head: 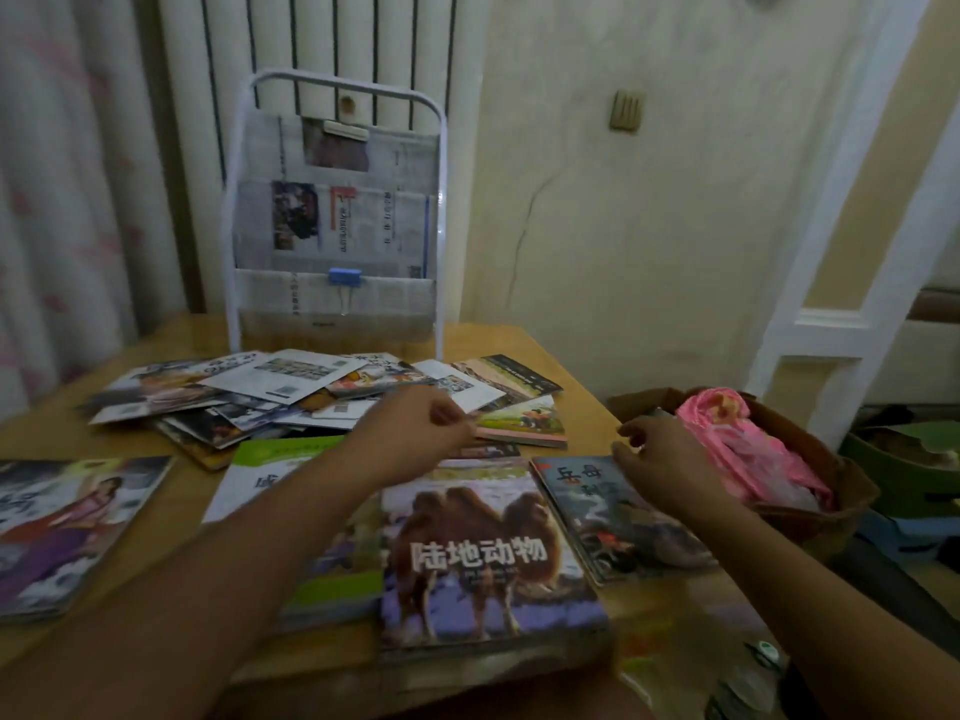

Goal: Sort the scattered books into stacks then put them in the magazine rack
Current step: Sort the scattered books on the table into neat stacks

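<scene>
Closest to me, the glossy camel-cover book (491, 558) tops a started stack on the bench (561, 345). Left hand (415, 431), loosely curled and holding nothing I can see, reaches into the scattered pile of thin books (291, 392); right hand (654, 459), fingers relaxed, hovers over the dark-covered book (618, 517), squaring it. White wire magazine rack (335, 215) waits behind.

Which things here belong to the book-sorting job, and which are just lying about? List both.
Job: scattered pile of books, camel book, green book, dark book, book with purple cover, magazine rack.
Lying about: brown basket, pink bag.
</scene>
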